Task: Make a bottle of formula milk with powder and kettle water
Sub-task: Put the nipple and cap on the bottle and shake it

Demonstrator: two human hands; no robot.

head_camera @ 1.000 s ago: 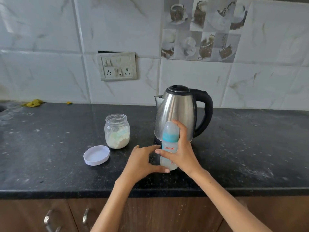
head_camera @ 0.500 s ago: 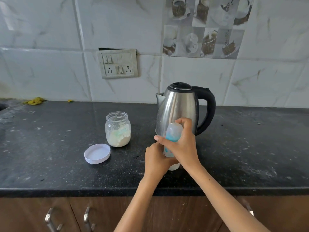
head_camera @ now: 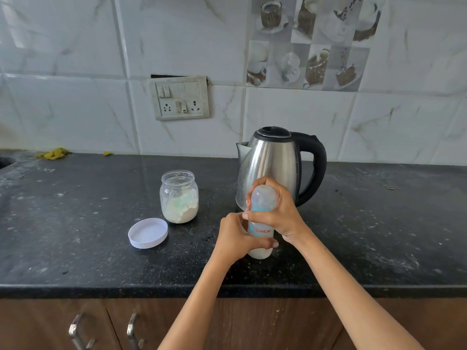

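A clear baby bottle (head_camera: pixel 261 232) with a teal collar, a domed cap and red lettering stands upright in front of the steel kettle (head_camera: pixel 271 162). My left hand (head_camera: pixel 233 237) wraps the bottle's lower body. My right hand (head_camera: pixel 276 210) grips its cap and collar from the right. A pale layer shows at the bottle's base. To the left stands an open glass jar (head_camera: pixel 179 197) partly filled with white powder, and its white lid (head_camera: pixel 147 233) lies upturned on the counter beside it.
The black stone counter (head_camera: pixel 75 210) runs to a front edge above wooden cabinet doors with metal handles (head_camera: pixel 75 329). A socket plate (head_camera: pixel 179 98) sits on the tiled wall. Yellow scraps (head_camera: pixel 54 154) lie at the back left by a sink edge.
My left hand has closed around the bottle's lower body. My right hand has shifted up from the middle of the bottle onto its cap and collar.
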